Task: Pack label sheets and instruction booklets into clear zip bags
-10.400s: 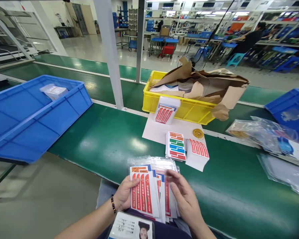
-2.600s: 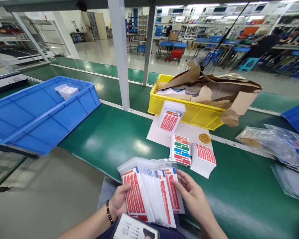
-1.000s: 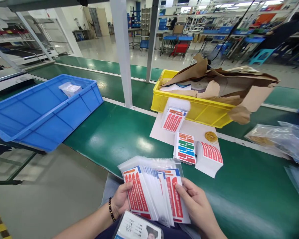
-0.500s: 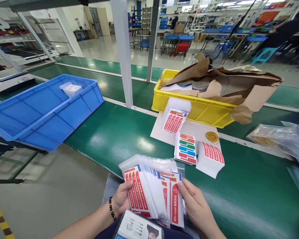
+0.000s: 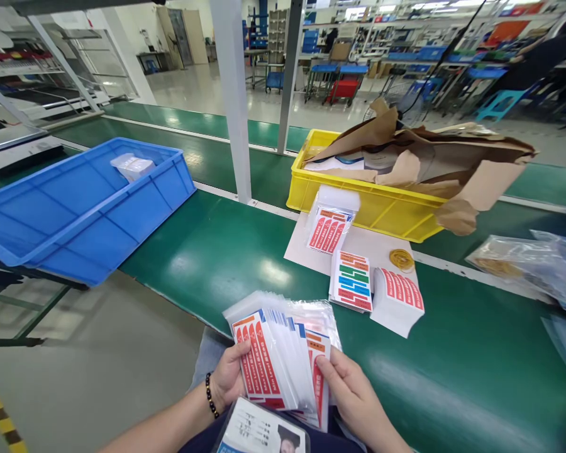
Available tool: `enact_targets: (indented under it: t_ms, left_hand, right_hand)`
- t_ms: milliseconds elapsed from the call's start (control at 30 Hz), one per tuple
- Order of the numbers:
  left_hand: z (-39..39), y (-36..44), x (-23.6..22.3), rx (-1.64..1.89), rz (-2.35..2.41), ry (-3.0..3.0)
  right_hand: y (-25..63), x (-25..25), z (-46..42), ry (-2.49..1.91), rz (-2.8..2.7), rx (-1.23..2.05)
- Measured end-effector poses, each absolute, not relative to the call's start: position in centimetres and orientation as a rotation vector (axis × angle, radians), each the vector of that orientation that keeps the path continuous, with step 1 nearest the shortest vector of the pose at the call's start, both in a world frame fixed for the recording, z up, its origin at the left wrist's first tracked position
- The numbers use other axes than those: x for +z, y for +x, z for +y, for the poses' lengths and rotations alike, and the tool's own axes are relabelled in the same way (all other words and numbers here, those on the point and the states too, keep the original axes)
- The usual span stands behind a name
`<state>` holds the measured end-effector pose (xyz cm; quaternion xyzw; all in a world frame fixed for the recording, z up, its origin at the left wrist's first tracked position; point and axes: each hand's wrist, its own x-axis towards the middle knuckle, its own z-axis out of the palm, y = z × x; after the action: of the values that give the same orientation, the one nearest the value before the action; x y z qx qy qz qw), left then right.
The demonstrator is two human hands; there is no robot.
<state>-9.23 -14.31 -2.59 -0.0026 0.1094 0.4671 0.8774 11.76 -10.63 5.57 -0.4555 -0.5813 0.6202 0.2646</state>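
A fanned stack of clear-bagged label sheets [image 5: 276,358] with red and orange stripes sits in my lap area at the near edge of the green belt. My left hand [image 5: 229,377], with a bead bracelet on the wrist, grips the stack's left side, thumb on the front sheet. On the right, my right hand [image 5: 351,393] pinches the stack's right-hand sheets. Farther up the belt lie a coloured-stripe label stack [image 5: 351,281], a red label stack [image 5: 400,294] and a further red label stack [image 5: 330,224].
A blue crate [image 5: 75,207] with a small packet stands at left. A yellow crate [image 5: 372,207] holding brown paper sits behind the labels. A rubber-band roll [image 5: 402,258] lies on white paper. Plastic bags [image 5: 528,267] lie at right. A white post [image 5: 233,100] rises from the belt. A badge [image 5: 259,434] hangs below.
My right hand has slid left, squeezing the fanned sheets together; the right-hand sheets now overlap the rest more tightly. My left hand holds steady.
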Motion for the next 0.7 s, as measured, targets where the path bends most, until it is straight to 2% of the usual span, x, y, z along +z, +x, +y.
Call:
enact_targets:
  t_ms: [167,367,533,700]
  left_hand:
    - [-14.6,-9.6,-3.2,0.985,0.247,-0.011]
    - [-14.6,-9.3,-2.9,0.991,0.274,-0.021]
    - [-14.4,-9.1,-2.3,0.978,0.277,-0.008]
    - [-14.7,-9.4,-3.0,0.97,0.27,0.002]
  right_hand:
    - [13.3,4.7,-9.7,-1.316,-1.298,1.67]
    - [13.5,3.4,-9.2,-1.392,-1.411,1.233]
    - [11.8,5.0,-10.5,-1.272,-1.605,1.586]
    - [12.4,5.2,-10.1,-1.31,-1.365,1.613]
